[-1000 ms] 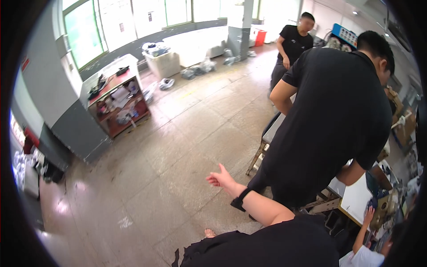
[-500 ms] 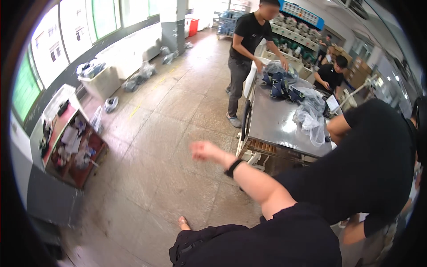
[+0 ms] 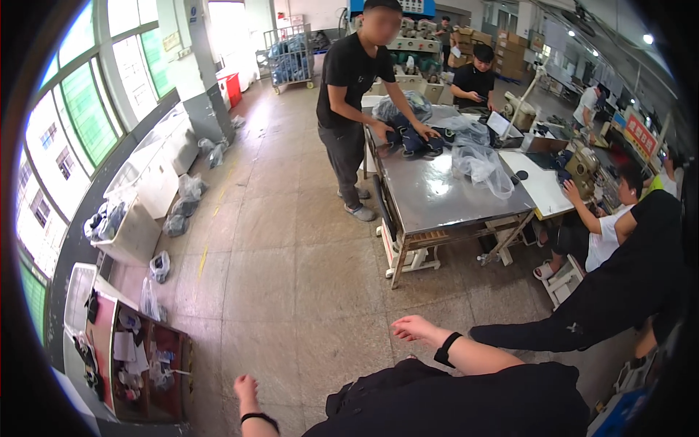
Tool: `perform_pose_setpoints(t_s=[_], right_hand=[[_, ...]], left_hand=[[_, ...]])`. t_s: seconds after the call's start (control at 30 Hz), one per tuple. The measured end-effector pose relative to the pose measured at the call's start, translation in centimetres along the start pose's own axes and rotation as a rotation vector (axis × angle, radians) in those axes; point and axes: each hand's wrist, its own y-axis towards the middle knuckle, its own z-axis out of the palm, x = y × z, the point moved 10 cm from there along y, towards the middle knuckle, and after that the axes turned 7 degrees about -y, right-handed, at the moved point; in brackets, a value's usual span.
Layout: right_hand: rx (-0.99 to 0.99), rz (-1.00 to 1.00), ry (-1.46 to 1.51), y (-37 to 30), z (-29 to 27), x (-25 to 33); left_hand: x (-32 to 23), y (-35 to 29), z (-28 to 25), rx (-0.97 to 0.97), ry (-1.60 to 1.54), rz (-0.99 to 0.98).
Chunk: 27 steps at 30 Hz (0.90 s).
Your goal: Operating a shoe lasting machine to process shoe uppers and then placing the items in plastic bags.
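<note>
My right hand (image 3: 417, 329) reaches out over the floor, a black band at its wrist. Its fingers are loosely bent and a little apart, holding nothing. Lower and to the left, my left hand (image 3: 247, 388) is curled closed above the floor, also with a black wristband, and nothing shows in it. Neither hand touches anything. Nearest to my right hand is a metal-topped table (image 3: 429, 197). At its far end a standing person (image 3: 357, 87) has both hands on dark blue fabric pieces (image 3: 411, 138). Clear plastic bags (image 3: 480, 171) lie beside them.
A wooden cabinet (image 3: 149, 364) with cluttered shelves stands at left. White bins (image 3: 131, 233) and plastic bags (image 3: 191, 188) line the windows. At right, a seated person (image 3: 615, 226) works by a sewing machine (image 3: 582, 167); a black-clad person (image 3: 619, 284) is close by. A wire cage cart (image 3: 289, 62) stands far off.
My view has swung to the right, showing more of the room. My left hand has come into view. The black-clad person is farther to the right, and the standing person's hands are on the fabric.
</note>
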Motion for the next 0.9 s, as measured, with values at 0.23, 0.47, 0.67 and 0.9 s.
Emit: perform_pose_setpoints(t_s=[0.23,0.47,0.67,0.9], right_hand=[[-0.140,-0.039,0.232,-2.3,-6.0,-1.4],[-0.263,0.013,0.330,-2.1,-12.6,-9.8],[-0.517,0.307,0.214,-2.3,-20.4,-26.1],[-0.668,0.587,0.250,-7.9,-22.5,-39.5]], left_hand=[[-4.1,-13.3,28.7,0.874,0.419,0.219],[0.2,-10.3,26.3,0.668,0.666,0.200],[5.6,-11.6,14.3,0.470,0.988,-0.131],[4.2,-17.4,15.4,0.395,0.825,-0.239]])
